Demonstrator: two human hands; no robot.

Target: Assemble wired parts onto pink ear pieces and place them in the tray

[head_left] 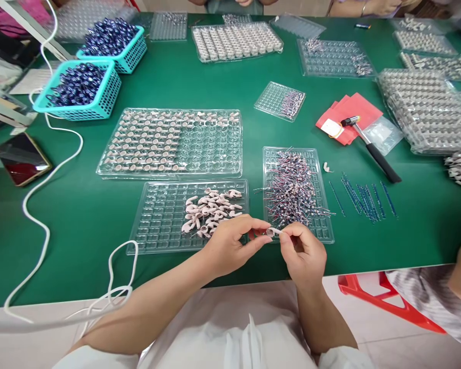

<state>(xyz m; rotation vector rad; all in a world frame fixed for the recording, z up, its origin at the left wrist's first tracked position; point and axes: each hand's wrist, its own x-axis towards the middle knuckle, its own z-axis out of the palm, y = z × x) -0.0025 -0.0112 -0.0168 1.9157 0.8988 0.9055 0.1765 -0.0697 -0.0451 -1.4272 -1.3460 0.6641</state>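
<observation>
Between my two hands is a small pale earbud shell (270,232) with a round cup and a thin stem. My left hand (236,243) pinches the cup end between thumb and fingertips. The stem end sits between the thumb and fingers of my right hand (303,251). Left of them, a clear tray (157,220) carries a loose heap of similar shells (211,207). Just beyond my right hand, a second clear tray (322,179) bears a tangled pile of small parts with thin wires (292,187).
A larger tray (211,148) holds rows of shells. Turquoise baskets (107,97) of dark blue parts, a phone (23,159) and a white cable (44,230) lie left. A hammer (380,159), red packets (363,110) and blue strips (363,200) lie right. Other people sit around the table.
</observation>
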